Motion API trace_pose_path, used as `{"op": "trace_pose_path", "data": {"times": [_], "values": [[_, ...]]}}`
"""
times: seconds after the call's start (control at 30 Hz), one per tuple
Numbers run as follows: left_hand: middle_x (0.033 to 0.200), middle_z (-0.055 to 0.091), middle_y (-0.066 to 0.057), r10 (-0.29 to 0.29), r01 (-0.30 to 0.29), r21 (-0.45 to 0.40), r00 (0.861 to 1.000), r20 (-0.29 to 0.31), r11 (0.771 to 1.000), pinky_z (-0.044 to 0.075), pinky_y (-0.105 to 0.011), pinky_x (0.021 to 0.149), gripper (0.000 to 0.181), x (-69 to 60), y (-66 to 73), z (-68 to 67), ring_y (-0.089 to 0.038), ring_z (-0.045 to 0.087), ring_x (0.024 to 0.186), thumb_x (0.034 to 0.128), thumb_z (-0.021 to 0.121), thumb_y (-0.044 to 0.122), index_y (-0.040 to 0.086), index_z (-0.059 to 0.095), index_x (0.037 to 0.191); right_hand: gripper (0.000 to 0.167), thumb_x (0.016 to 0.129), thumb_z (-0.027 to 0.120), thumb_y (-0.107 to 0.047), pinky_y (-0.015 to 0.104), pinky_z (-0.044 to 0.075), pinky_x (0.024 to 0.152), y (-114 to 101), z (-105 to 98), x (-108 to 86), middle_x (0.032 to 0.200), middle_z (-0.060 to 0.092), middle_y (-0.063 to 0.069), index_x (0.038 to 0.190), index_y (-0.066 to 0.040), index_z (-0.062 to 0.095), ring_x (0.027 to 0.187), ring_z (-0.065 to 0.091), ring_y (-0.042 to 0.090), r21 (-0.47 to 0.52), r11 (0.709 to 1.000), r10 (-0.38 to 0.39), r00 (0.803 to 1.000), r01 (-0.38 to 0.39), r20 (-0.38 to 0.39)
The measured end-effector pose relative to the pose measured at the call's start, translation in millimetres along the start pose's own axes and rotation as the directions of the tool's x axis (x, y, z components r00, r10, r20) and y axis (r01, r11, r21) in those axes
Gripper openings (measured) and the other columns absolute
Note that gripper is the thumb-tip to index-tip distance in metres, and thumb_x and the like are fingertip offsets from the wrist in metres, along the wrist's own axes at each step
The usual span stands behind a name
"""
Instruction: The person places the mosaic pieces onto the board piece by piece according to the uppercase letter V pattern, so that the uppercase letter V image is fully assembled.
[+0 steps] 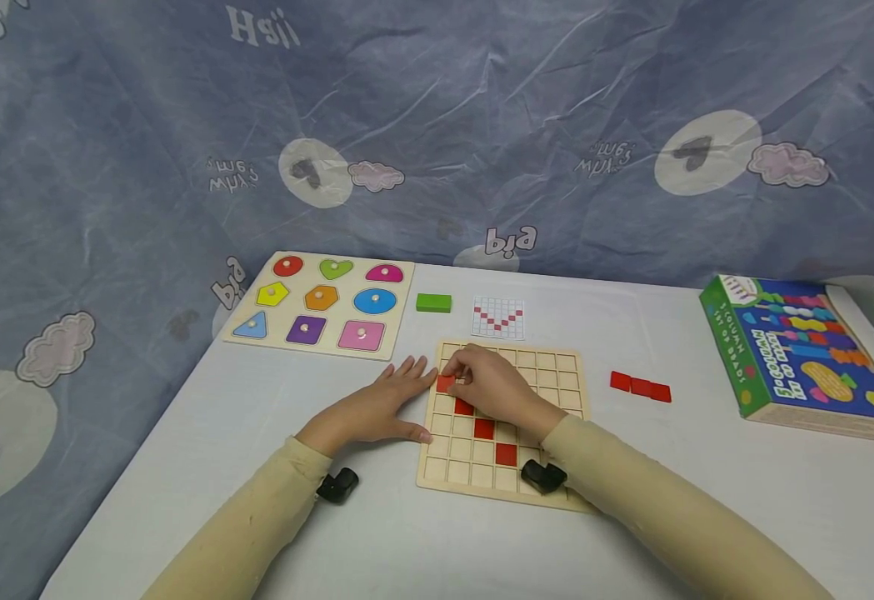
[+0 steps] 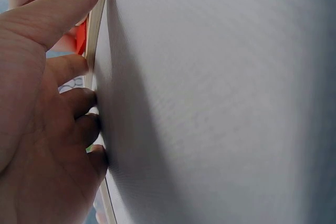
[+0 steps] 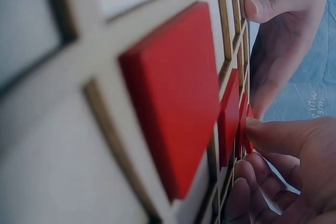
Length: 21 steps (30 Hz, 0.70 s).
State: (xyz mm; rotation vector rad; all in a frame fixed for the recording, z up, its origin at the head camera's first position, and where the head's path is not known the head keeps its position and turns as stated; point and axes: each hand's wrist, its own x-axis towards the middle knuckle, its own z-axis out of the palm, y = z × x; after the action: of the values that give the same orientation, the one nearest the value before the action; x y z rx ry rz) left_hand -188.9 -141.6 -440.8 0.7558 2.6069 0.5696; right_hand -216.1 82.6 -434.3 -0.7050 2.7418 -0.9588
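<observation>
Pinching a red tile [image 1: 445, 383] between thumb and fingers, my right hand [image 1: 495, 385] works at the leftmost column of the board [image 1: 457, 473]; from here I cannot tell whether the tile is fully seated. I judge it light, stiff and smooth, hard to break but apt to slip, so I'd take it by opposite edges. My right forearm slants in from the lower right, the hand above the grid. My left hand [image 1: 373, 410] lies with fingers spread at the board's left edge, its thumb touching the rim.
</observation>
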Motion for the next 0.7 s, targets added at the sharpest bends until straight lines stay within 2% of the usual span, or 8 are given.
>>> {"op": "trace_pose_path", "data": {"times": [0.7], "values": [[0.17,0.013,-0.009,0.005,-0.005,0.0,1.0,0.0,1.0,0.005,-0.046,0.127,0.103,0.4,0.0,0.0,-0.027,0.004,0.157,0.0822,0.08,0.052,0.015,0.027,0.162,0.017,0.092,0.075,-0.012,0.03,0.049,0.074,0.7,0.4,0.9,0.099,0.065,-0.003,0.108,-0.015,0.076,0.082,0.056,0.013,-0.044,0.999,-0.024,0.999,0.025,0.021]]}}
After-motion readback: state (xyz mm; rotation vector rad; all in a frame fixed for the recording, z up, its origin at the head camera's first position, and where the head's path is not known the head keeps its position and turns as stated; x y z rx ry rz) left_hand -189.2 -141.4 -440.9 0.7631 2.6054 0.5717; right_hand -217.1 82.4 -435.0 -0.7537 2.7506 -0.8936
